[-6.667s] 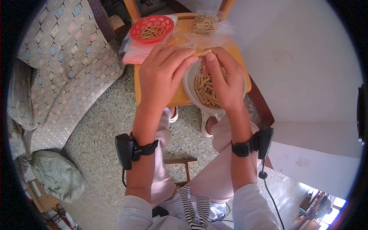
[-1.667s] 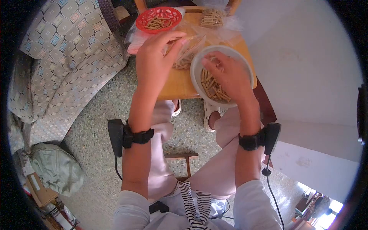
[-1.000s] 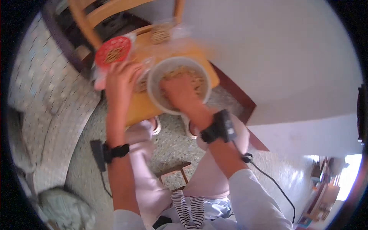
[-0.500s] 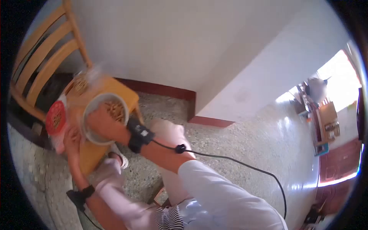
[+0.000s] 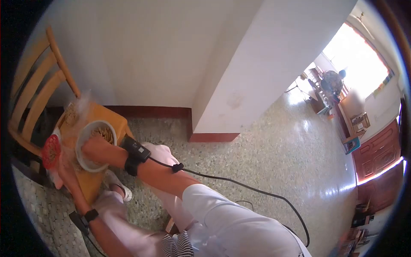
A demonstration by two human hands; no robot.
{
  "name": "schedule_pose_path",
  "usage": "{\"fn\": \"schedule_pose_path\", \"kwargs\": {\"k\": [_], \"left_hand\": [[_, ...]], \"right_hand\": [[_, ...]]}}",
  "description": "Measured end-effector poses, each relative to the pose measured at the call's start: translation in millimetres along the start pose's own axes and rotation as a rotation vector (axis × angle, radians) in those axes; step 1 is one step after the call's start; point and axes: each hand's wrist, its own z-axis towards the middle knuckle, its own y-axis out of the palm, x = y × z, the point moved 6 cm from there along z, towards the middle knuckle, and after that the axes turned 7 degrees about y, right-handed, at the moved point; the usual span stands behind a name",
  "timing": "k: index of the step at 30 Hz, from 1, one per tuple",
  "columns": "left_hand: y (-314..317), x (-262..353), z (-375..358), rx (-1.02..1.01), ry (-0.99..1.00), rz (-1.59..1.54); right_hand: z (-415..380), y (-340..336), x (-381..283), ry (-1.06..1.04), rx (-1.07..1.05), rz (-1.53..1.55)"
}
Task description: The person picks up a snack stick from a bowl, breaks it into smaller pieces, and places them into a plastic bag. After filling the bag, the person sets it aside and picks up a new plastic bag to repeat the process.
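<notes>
A pale round bowl [image 5: 112, 125] stands on the wooden chair seat, with short brown stick-like pieces [image 5: 102, 133] inside. My right hand [image 5: 93, 147] reaches down into it; its fingers are hidden among the pieces and behind the hand itself. Left of the bowl, a red-rimmed round dish or packet [image 5: 45, 150] holds similar small pieces. Just below it is my left hand [image 5: 66, 172], close to thin, clear plastic, its fingers blurred. A clear plastic bag [image 5: 81, 107] with light-coloured pieces lies at the back of the seat.
The slatted wooden chair [image 5: 62, 64] stands against a white wall with a dark red skirting [image 5: 150, 112]. A pillar [image 5: 231, 94] juts out to the right. A black cable [image 5: 244, 185] runs from my right wrist device. Far right, a person [image 5: 332, 81] is near the window.
The view has turned, so the chair and bowl sit farther left and slightly lower. My left hand has shifted away from the bowl's side towards the plastic. My right hand stays in the bowl.
</notes>
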Motion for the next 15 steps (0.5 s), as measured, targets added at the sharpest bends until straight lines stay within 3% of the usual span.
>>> {"fn": "schedule_pose_path", "kwargs": {"k": [2,4,6,7,9,13,15], "left_hand": [[-0.3,-16.1,-3.7,-0.05,0.036,0.138],[-1.0,-12.2,-5.3,-0.109,0.062,0.282],[-6.0,9.8,-1.6,-0.048,-0.038,0.218],[-4.4,14.0,-2.4,-0.034,-0.029,0.218],[3.7,4.6,-15.3,-0.107,-0.22,0.195],[-5.9,134.5,-18.3,-0.074,0.018,0.399],[20.0,152.1,-18.8,-0.349,0.033,0.57]], "right_hand": [[-0.9,6.2,7.8,0.026,-0.193,0.097],[-7.1,0.5,11.7,0.019,-0.132,0.151],[-13.7,-4.5,13.6,0.005,-0.07,0.204],[-17.2,0.9,17.6,0.077,-0.16,0.201],[-29.1,4.5,15.4,0.142,-0.244,0.199],[-45.2,-20.5,6.1,0.147,-0.148,0.318],[-47.4,-15.7,4.5,0.193,-0.164,0.414]]}}
